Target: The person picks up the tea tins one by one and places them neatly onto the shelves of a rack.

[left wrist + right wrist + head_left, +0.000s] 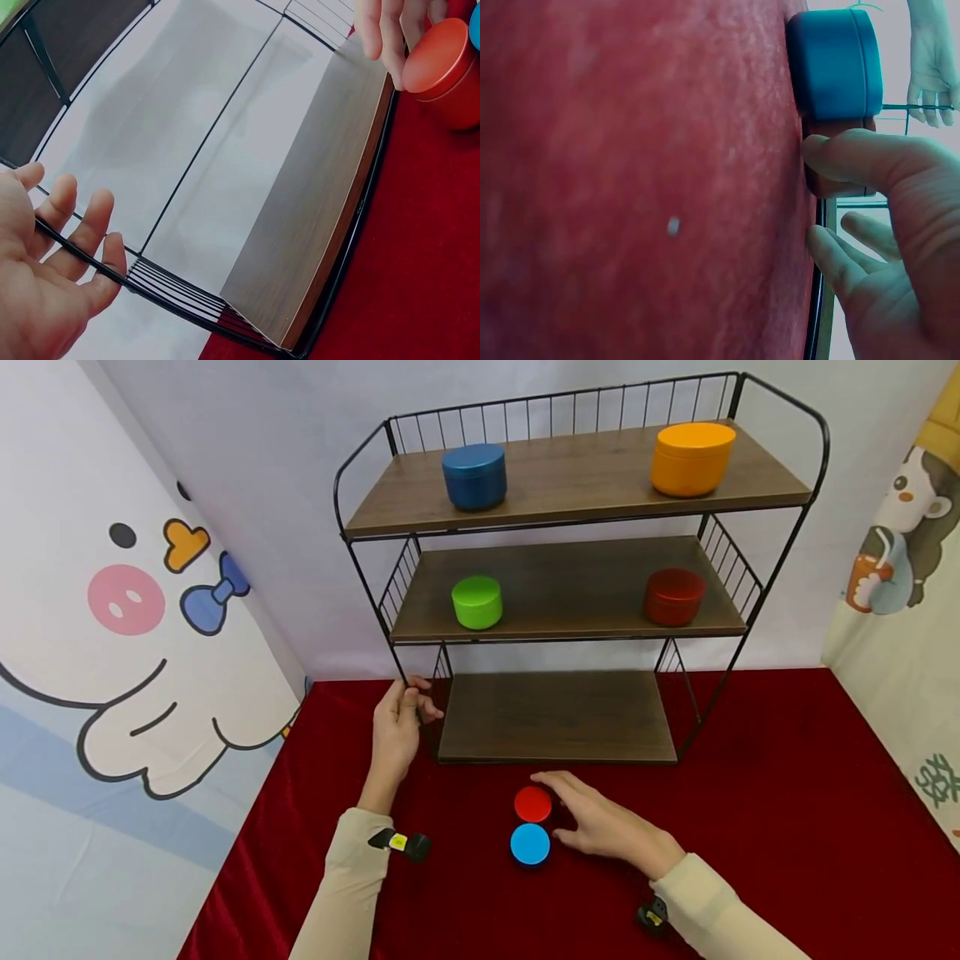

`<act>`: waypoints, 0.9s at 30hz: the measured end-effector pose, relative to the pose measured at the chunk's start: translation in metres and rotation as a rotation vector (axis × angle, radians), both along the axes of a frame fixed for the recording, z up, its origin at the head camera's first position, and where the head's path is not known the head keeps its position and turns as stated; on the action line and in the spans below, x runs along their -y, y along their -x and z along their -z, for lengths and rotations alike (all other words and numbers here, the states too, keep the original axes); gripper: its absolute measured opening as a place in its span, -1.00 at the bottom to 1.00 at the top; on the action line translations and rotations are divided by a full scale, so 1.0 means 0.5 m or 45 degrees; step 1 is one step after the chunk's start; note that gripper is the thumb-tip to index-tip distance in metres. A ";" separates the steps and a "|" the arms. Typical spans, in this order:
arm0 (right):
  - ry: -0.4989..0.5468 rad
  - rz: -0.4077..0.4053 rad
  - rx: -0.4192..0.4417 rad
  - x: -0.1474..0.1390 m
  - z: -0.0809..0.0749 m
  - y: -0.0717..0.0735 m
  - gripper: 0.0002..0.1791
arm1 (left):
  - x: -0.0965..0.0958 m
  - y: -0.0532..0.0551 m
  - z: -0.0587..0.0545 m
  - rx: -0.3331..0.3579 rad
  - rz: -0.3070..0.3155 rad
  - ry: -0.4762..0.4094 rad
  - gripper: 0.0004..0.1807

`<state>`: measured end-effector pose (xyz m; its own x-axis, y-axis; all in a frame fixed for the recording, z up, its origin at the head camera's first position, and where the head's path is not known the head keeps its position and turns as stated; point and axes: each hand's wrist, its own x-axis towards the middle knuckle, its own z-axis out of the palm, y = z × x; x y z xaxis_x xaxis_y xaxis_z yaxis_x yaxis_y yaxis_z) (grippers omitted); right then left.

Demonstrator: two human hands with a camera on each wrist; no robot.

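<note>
My left hand [397, 727] holds the left front post of a black wire rack [367, 585], its fingers bent about the thin rod [82, 255]. On the red cloth, in front of the rack, stand a small red round lidded tin [533, 804] and a blue tin [530, 844], close together. Just right of both hovers my right hand [607, 827], thumb and fingers spread apart with nothing between them. In the right wrist view the thumb [855, 154] overlaps the red tin, which sits partly behind the blue tin [832, 64].
The rack has three brown wooden shelves. A dark blue tin [475, 478] and an orange tin [692, 460] stand on the top shelf. The middle shelf bears a green tin [477, 602] and a dark red tin [674, 597]. Printed curtains [135, 693] hang at the sides.
</note>
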<state>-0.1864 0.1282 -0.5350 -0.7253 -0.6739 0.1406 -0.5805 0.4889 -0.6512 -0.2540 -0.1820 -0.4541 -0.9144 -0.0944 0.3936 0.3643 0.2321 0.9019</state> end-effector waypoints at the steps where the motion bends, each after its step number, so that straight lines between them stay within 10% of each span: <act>1: 0.002 -0.006 0.004 0.002 0.001 0.001 -0.15 | 0.000 0.000 0.000 -0.001 0.001 0.000 -0.56; 27: -0.062 -0.099 -0.057 0.037 -0.005 0.014 -0.35 | 0.002 -0.001 -0.002 0.009 0.027 -0.016 -0.62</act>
<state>-0.1936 0.1096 -0.5326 -0.6640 -0.7350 0.1374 -0.6462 0.4716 -0.6000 -0.2533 -0.1831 -0.4532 -0.9189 -0.0801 0.3862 0.3627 0.2131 0.9072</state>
